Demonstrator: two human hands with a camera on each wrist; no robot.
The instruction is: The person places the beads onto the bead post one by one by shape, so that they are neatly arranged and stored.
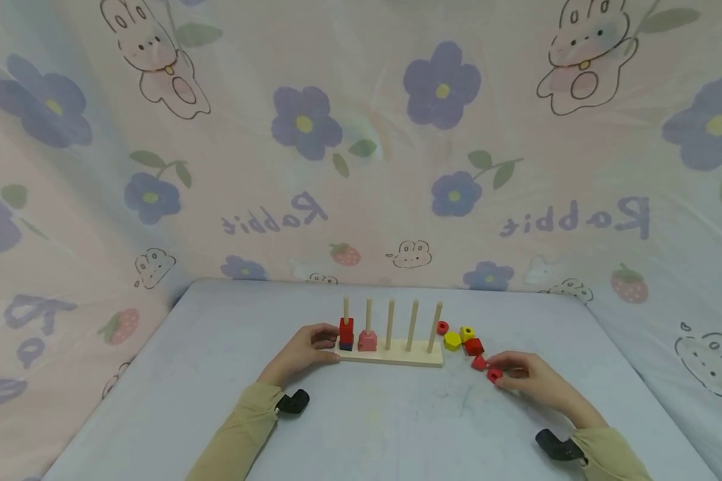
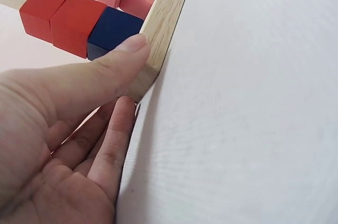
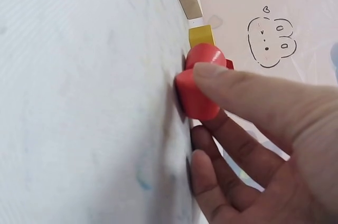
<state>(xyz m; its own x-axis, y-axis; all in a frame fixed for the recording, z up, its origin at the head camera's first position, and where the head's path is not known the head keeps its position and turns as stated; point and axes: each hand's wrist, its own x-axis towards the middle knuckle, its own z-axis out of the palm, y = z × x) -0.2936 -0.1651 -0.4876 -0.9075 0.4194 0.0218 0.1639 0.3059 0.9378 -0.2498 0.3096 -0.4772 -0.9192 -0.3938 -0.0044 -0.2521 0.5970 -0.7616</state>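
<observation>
A pale wooden peg board (image 1: 391,357) with several upright pegs stands on the table. Its leftmost peg carries a dark blue block (image 2: 113,28) at the bottom and two red blocks (image 2: 76,23) above it. Pink blocks (image 1: 368,341) sit on the second peg. My left hand (image 1: 308,349) holds the left end of the board, thumb on the front edge and fingers around the end. To the right of the board, my right hand (image 1: 529,379) pinches a rounded red bead (image 3: 197,96) close to the tabletop, the thumb on its near side. Another red piece (image 1: 478,363) is right beside that bead.
Between the board and my right hand lie a red block (image 1: 474,347), a yellow hexagonal piece (image 1: 452,341), a yellow block with a hole (image 1: 467,332) and a small red ring-like bead (image 1: 442,327). A patterned curtain (image 1: 373,200) hangs behind the white table (image 1: 373,427).
</observation>
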